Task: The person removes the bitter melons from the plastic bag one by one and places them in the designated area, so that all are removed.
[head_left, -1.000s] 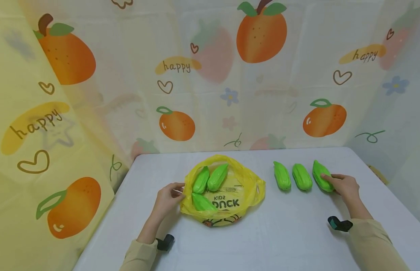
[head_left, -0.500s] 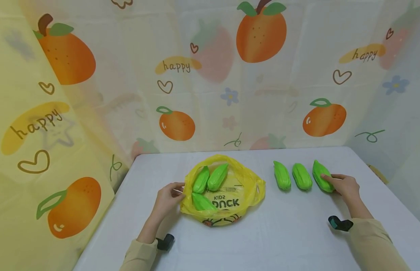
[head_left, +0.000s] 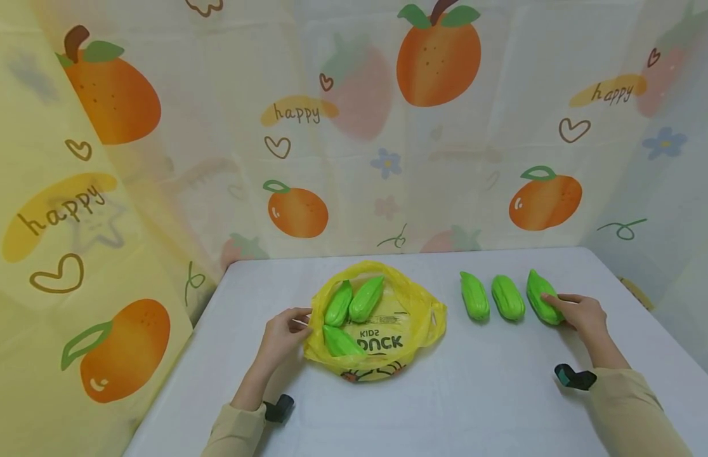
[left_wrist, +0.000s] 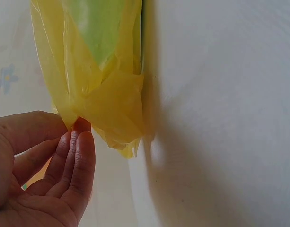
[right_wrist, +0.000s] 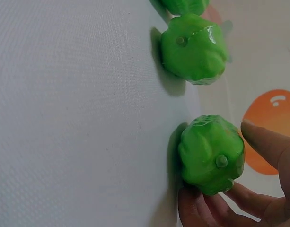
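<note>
A yellow plastic bag (head_left: 431, 317) lies spread on the table with its mouth facing up. Inside it are three glossy green ridged gourds, one of them a gourd (head_left: 367, 299) near the back rim. My left hand (head_left: 282, 336) pinches the bag's left edge between thumb and fingertips; the left wrist view shows the gathered plastic (left_wrist: 111, 104) there. On the right, three similar gourds lie in a row. My right hand (head_left: 582, 317) holds the rightmost gourd (head_left: 540, 293) by its near end, thumb on one side and fingers on the other, and it rests at the tabletop.
Left of the held gourd lie a middle gourd (head_left: 508, 298) and another gourd (head_left: 475, 296), a small gap between each. The white table (head_left: 434, 406) ends at a fruit-printed curtain (head_left: 354, 158) behind and to the left.
</note>
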`<state>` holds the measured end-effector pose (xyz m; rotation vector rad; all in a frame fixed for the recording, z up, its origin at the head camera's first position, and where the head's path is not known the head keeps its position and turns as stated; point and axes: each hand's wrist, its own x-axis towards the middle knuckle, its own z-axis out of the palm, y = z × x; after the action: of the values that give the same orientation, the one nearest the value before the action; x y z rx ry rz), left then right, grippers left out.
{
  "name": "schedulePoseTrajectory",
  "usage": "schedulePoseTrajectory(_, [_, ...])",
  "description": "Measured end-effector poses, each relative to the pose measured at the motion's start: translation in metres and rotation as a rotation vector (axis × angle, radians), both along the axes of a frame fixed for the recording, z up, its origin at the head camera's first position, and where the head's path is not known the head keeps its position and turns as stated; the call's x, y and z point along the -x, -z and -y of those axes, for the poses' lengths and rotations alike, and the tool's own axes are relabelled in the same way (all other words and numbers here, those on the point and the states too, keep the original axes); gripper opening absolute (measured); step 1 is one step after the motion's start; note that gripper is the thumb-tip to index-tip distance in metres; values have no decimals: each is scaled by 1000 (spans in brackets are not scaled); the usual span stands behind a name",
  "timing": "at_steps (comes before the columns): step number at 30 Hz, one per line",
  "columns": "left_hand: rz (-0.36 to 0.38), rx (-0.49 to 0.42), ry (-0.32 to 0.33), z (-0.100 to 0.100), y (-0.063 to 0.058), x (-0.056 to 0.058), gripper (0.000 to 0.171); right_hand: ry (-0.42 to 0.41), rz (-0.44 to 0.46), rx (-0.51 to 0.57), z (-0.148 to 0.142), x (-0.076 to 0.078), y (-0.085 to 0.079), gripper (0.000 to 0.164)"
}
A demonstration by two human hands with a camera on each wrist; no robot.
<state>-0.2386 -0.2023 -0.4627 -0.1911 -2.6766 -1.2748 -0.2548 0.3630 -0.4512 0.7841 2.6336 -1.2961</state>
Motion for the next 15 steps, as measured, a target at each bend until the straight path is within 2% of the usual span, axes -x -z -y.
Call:
schedulePoseTrajectory(5, [23,9,-14,0,1,1,36,-21,1,5,-2,-4,-4,86])
schedulePoseTrajectory(11, [24,6,-13,1,2,2,37,36,-2,20,-6,-7,-6,93])
schedulePoseTrajectory(15, [31,6,-15,0,2,2,37,15,-18,16,-10,-10,-10,93])
